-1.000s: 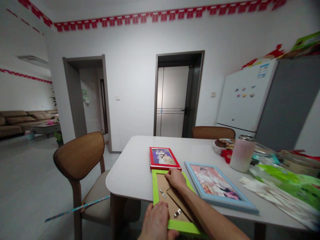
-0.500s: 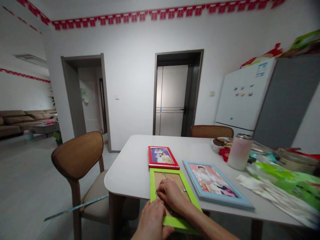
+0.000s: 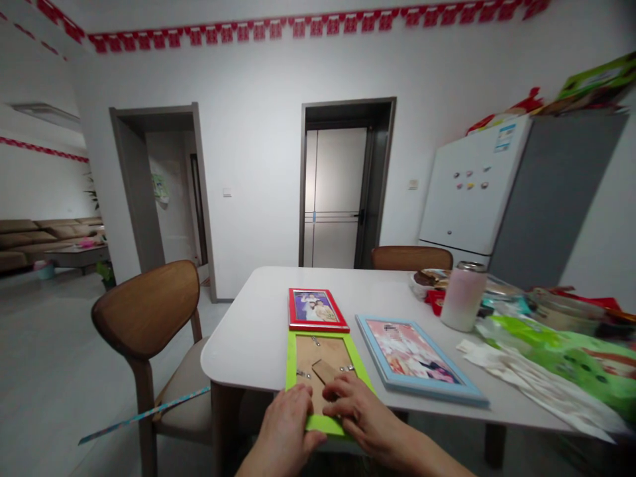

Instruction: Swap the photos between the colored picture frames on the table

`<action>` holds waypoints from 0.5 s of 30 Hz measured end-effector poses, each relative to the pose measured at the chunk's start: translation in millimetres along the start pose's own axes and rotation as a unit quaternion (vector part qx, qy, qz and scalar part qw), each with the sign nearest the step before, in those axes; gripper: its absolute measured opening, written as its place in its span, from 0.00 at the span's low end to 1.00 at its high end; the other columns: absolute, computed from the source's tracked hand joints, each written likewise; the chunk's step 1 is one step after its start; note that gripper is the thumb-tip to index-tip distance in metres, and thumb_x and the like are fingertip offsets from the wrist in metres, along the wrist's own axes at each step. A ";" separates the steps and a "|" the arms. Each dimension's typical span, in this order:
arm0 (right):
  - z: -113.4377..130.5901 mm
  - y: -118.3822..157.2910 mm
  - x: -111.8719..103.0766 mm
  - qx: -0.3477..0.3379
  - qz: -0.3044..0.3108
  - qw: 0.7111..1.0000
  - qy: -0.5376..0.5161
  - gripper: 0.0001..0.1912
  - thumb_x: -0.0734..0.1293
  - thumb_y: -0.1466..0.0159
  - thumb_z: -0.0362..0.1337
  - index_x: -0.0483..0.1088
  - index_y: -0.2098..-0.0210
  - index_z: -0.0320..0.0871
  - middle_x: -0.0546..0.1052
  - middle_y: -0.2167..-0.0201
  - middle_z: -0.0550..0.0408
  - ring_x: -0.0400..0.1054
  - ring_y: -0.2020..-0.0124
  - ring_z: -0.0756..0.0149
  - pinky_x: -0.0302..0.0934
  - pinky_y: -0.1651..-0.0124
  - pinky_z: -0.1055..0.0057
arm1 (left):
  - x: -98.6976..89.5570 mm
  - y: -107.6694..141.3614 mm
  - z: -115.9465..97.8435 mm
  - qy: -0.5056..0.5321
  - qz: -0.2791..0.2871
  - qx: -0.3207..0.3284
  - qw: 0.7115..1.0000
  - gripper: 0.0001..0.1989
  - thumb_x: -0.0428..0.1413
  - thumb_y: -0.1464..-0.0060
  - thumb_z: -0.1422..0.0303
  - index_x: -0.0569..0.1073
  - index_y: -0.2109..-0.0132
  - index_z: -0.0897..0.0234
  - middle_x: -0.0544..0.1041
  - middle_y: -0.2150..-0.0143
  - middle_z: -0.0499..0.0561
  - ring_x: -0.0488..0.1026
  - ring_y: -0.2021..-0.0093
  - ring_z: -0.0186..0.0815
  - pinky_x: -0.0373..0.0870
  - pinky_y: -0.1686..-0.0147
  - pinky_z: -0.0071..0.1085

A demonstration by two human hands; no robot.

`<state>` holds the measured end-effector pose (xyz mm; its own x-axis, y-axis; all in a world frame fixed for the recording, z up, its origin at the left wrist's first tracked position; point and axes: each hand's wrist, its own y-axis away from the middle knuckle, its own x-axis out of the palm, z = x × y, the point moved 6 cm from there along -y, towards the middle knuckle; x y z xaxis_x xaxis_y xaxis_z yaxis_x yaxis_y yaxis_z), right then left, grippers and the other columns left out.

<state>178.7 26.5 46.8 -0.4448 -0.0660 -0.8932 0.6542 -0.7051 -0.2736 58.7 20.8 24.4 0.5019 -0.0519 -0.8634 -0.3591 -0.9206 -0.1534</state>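
Note:
A lime-green picture frame (image 3: 291, 358) lies face down at the table's near edge, showing its brown backing board (image 3: 328, 348). Metal clips (image 3: 304, 374) sit on the top, left and right sides of the board, and a brown stand leg (image 3: 324, 371) lies across its middle. My left hand (image 3: 288, 421) grips the frame's lower left corner, fingers on top and thumb at the near edge. With bent fingers, my right hand (image 3: 360, 411) touches the lower part of the back; whatever its fingertips hold there is hidden.
Beyond the green frame lies a red photo frame (image 3: 293, 311), with a light-blue photo frame (image 3: 477, 395) to the right. A pink-white bottle (image 3: 463, 298), white gloves (image 3: 521, 377) and green packaging (image 3: 571, 361) crowd the table's right side. A wooden chair (image 3: 149, 305) stands left.
My right hand has moved down from the middle of the back to its lower part, uncovering the left clip and stand leg. My left hand stays at the frame's lower left corner.

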 end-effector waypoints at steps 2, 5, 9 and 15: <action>3.9 3.7 -2.2 -0.006 -0.009 1.000 -0.010 0.18 0.56 0.51 0.26 0.72 0.68 0.48 0.70 0.62 0.54 0.58 0.58 0.63 0.50 0.54 0.64 | -0.1 0.0 1.5 0.001 0.004 -0.003 1.000 0.26 0.54 0.58 0.66 0.61 0.49 0.62 0.67 0.51 0.50 0.62 0.51 0.37 0.54 0.50 0.30; 1.0 7.8 -4.9 0.002 -0.029 0.998 -0.050 0.17 0.56 0.49 0.29 0.72 0.66 0.48 0.70 0.60 0.53 0.59 0.56 0.62 0.51 0.52 0.63 | 1.2 -2.2 0.3 -0.009 0.004 -0.004 1.000 0.26 0.54 0.59 0.66 0.62 0.49 0.63 0.66 0.48 0.52 0.60 0.48 0.38 0.51 0.47 0.33; -39.0 17.4 -18.0 0.131 -0.152 0.969 -0.142 0.18 0.56 0.46 0.36 0.68 0.57 0.44 0.69 0.55 0.49 0.60 0.53 0.61 0.52 0.50 0.64 | 17.1 -12.6 -14.3 -0.053 0.029 0.048 0.997 0.27 0.58 0.63 0.65 0.64 0.52 0.63 0.60 0.44 0.54 0.53 0.43 0.42 0.42 0.44 0.44; -102.0 56.2 -23.6 0.331 -0.318 0.819 -0.345 0.20 0.59 0.51 0.40 0.68 0.60 0.41 0.72 0.61 0.48 0.66 0.61 0.60 0.61 0.59 0.64 | 34.1 -24.0 -27.4 -0.039 0.047 0.079 0.995 0.31 0.54 0.64 0.74 0.59 0.48 0.70 0.57 0.43 0.59 0.51 0.42 0.43 0.43 0.44 0.42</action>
<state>288.4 60.4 16.1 -0.9561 0.2398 -0.1686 -0.2160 -0.9651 -0.1480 106.0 30.5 11.8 0.3998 -0.0984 -0.9113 -0.5235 -0.8406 -0.1389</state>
